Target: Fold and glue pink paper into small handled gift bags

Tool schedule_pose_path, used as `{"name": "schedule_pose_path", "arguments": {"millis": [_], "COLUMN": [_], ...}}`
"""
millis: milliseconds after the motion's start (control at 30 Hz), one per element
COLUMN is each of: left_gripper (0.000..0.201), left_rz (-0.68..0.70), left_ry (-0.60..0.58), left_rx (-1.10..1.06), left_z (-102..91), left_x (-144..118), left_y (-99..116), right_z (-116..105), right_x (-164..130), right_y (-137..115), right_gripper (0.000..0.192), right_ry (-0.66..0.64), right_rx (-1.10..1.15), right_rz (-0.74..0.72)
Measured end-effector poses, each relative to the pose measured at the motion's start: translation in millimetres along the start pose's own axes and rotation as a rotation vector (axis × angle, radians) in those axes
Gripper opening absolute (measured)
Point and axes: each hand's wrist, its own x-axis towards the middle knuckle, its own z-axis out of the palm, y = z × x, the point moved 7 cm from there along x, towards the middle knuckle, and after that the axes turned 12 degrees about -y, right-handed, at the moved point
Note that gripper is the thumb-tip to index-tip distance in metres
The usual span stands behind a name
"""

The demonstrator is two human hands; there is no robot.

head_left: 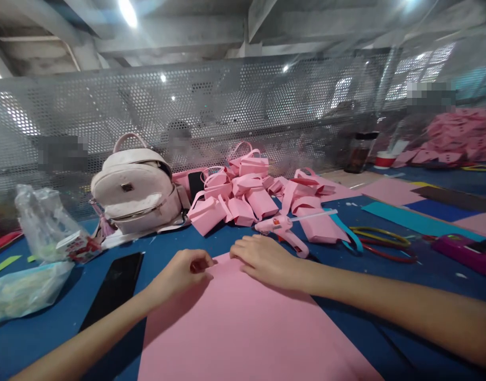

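A large pink sheet (227, 333) lies in front of me and runs off the bottom of the view. At its far left corner my left hand (185, 272) is closed, thumb and forefinger pinching the sheet's edge. My right hand (266, 259) lies palm down over the far edge, its bent fingers closed on the sheet; the underside of its grip is hidden. Just beyond the right hand is a pink and white glue gun (280, 227) with a clear glue stick in its back. Behind it are several small pink bags (243, 198) with handles, heaped together.
A pale backpack (135, 190) stands at the back left. A black phone-like slab (113, 288), plastic bags (32, 288) and a small printed packet (78, 246) lie left. Right are coloured sheets (417, 219), yellow and red loops (381, 243) and a purple device (465, 254). A perforated metal panel (227, 106) rises behind.
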Motion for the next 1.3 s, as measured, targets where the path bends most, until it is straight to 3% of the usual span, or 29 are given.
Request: {"name": "schedule_pose_path", "arguments": {"millis": [200,433,567,700,800,933,1033,1133,1300], "left_gripper": [0.014,0.055,0.063,0.071,0.082,0.075,0.07,0.063,0.06], "left_rz": [0.029,0.272,0.352,0.38,0.438,0.429,0.421,0.41,0.426], "left_ry": [0.104,0.221,0.25,0.258,0.277,0.268,0.245,0.224,0.195], "left_rx": [0.166,0.819,1.005,1.081,1.135,1.12,1.042,0.986,0.945], "left_z": [7.8,44.2,54.7,58.5,64.6,71.1,73.5,72.4,67.7], "left_x": [-16,-35,-43,-44,-44,-42,-40,-36,-34], "left_y": [11,10,14,18,14,-2,-13,-21,-15], "right_z": [16,34,51,59,55,58,63,71,80], "right_x": [-1,-9,-6,-9,-10,-5,-3,-4,-4], "right_y": [-5,-12,-12,-14,-13,-10,-10,-9,-5], "right_gripper": [0.019,0.031,0.043,0.045,0.062,0.085,0.092,0.085,0.073], "right_ry": [0.107,0.337,0.318,0.259,0.159,0.009,0.105,0.233,0.271], "right_rx": [0.042,-0.098,-0.236,-0.216,-0.133,-0.095,-0.158,-0.247,-0.256], "right_rz": [-0.054,-0.156,-0.108,-0.145,-0.156,-0.159,-0.196,-0.207,-0.164]}}
